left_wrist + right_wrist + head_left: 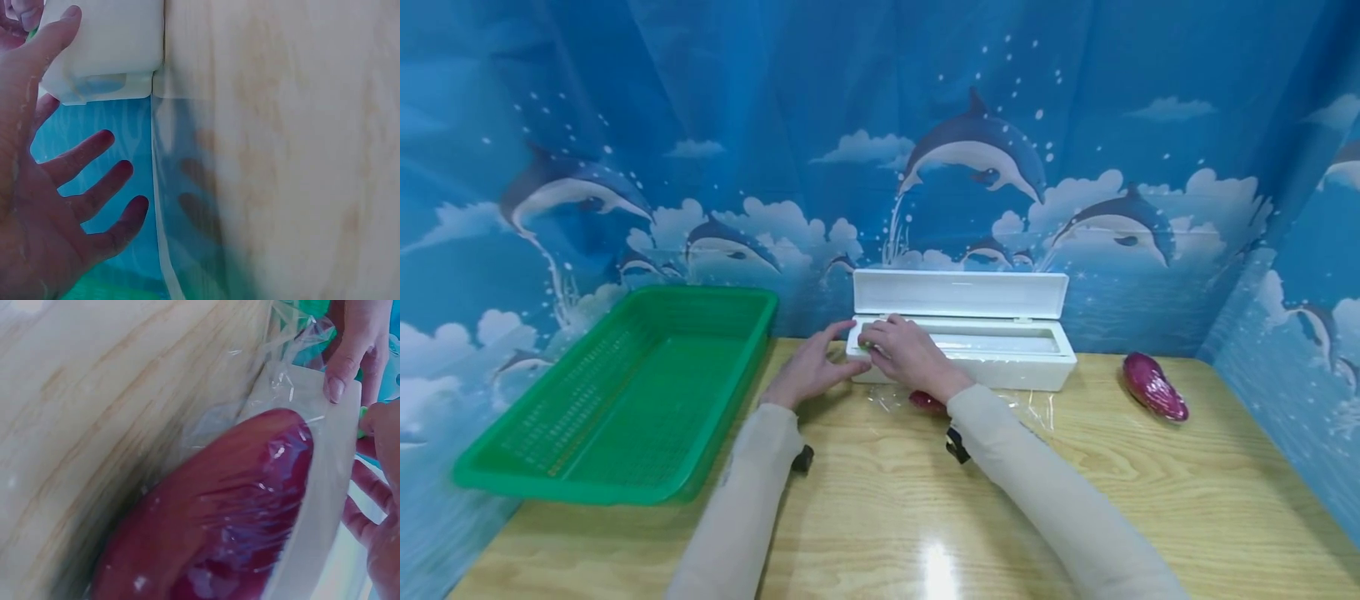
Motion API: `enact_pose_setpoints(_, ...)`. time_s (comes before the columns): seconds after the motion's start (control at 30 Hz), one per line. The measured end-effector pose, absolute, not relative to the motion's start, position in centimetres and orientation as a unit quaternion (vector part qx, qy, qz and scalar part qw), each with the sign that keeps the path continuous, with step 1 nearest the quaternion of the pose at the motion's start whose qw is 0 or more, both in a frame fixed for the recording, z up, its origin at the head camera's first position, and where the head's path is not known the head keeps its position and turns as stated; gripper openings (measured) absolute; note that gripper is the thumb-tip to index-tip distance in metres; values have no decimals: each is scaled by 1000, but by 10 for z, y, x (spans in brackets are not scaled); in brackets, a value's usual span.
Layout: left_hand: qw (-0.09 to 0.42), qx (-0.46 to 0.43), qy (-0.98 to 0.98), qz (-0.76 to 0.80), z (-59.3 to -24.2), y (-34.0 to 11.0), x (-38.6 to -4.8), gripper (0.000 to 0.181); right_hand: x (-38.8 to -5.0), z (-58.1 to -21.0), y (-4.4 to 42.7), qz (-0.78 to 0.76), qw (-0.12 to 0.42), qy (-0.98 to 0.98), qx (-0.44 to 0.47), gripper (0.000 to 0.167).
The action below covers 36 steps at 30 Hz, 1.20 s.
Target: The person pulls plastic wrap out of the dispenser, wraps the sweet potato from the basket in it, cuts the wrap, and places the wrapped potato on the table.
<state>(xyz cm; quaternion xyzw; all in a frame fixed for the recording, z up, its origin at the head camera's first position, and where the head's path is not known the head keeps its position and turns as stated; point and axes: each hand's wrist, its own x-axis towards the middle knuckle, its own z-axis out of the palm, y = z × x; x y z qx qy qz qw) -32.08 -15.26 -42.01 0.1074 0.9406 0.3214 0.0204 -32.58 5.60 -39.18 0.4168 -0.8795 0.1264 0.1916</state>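
A long white cling-film dispenser box [992, 373] stands at the back of the table, its lid [962, 293] raised. At its left end my right hand [913, 352] pinches a small green slider [363, 422], mostly hidden by the fingers. My left hand [811, 367] is beside that same end, fingers spread, with the thumb at the box's corner. Clear film [303, 340] hangs from the box's front over a smooth purple-red vegetable [219, 512], like an eggplant or sweet potato. My right forearm covers part of this vegetable in the head view.
A large green plastic basket [647, 492] stands on the left of the wooden table [880, 517]. Another purple-red vegetable [1153, 387], wrapped in shiny film, lies at the right. A blue dolphin-print curtain [820, 100] rises behind the table and along its right side.
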Motion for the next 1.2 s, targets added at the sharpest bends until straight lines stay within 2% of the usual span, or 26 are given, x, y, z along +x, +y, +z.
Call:
enact_pose_setpoints(0.37,23,105,954,278,-412,-144,-325,90,-326,-390,64,124,169,-892,400,22)
enact_pose_setpoints(0.77,38,85,962,258,-403,-146,-323,89,-319,-381,94,130,101,-927,337,24)
enact_pose_setpoints(1.2,30,103,961,253,-405,-152,-319,88,-307,-384,161,70,164,-923,340,20)
